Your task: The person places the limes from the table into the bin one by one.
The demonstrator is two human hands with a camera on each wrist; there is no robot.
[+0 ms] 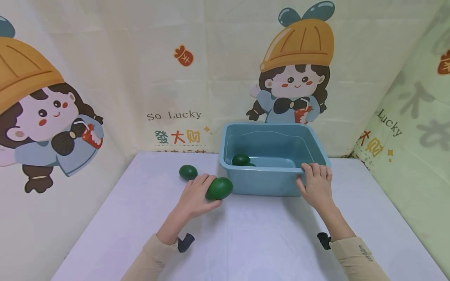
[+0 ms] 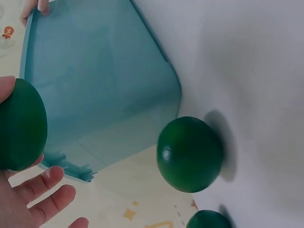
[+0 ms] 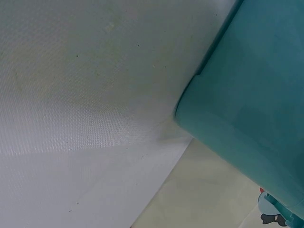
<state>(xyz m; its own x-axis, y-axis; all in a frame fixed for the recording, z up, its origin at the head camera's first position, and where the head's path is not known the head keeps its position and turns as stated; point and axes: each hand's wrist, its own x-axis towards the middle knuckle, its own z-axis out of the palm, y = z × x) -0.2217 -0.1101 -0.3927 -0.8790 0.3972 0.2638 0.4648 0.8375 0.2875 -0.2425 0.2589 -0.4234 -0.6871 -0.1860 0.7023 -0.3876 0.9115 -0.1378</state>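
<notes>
My left hand grips a dark green egg-shaped fruit just above the white table, close to the blue plastic tub. The left wrist view shows that held fruit against my palm, fingers curled beneath it. A second green fruit lies on the table behind my left hand; the wrist view shows it and a third fruit at the frame's bottom. Two more green fruits lie inside the tub. My right hand grips the tub's front right rim, fingers curled over it.
The white table runs to a printed cartoon backdrop behind and at both sides. The tub stands at the table's far middle. The right wrist view shows only the tub's outer corner and table cloth.
</notes>
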